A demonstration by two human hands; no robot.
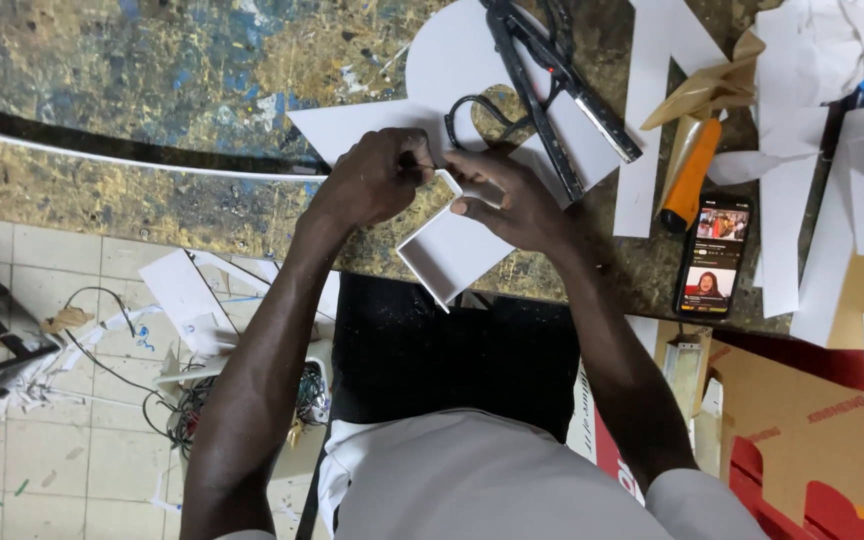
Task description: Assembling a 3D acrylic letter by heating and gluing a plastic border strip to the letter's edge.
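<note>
A white foam-board piece with raised thin side walls (pixel 444 255) lies at the near edge of the worn workbench (pixel 182 70). My left hand (pixel 377 178) is closed in a fist at the piece's top corner, pinching its white edge strip. My right hand (pixel 512 200) grips the same corner from the right, thumb pressed on the strip. Both hands touch each other over the corner. What, if anything, the left fist holds besides the strip is hidden.
Black scissors (pixel 482 120) and a black caulking-gun frame (pixel 552 90) lie on a large white cut-out sheet (pixel 452 60). An orange-handled tool (pixel 690 180), a lit phone (pixel 714 255), white cut shapes (pixel 852 200) and cardboard (pixel 802 420) sit right. Offcuts and wires (pixel 182 410) litter the tiled floor.
</note>
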